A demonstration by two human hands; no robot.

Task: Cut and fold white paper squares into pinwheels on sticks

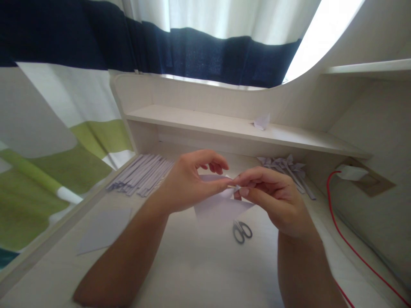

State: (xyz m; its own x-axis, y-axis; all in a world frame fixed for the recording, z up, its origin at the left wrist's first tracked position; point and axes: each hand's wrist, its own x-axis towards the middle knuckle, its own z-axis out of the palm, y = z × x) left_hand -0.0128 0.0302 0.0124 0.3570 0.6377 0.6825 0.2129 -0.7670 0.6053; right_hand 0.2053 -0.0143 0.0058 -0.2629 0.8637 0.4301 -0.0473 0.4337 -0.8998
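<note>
Above the desk, a pale lilac sheet of paper point(215, 211) is held between both hands. My left hand point(195, 177) has its thumb stretched along the paper's upper part, its other fingers curled above. My right hand point(272, 194) pinches a small folded or rolled bit of the paper between thumb and fingertips, touching the tip of the left thumb. A thin yellowish sliver shows at the pinch; what it is I cannot make out. Under the paper's right corner lies a pair of scissors point(241, 233) with dark handles, its blades mostly hidden.
Several narrow paper strips point(141, 173) lie at the back left, near a flat stack of paper point(104, 229). Folded paper pieces with stems point(289, 169) sit at the back right. A small folded paper point(262, 122) rests on the shelf point(199, 122). A red cable point(340, 229) runs down the right side.
</note>
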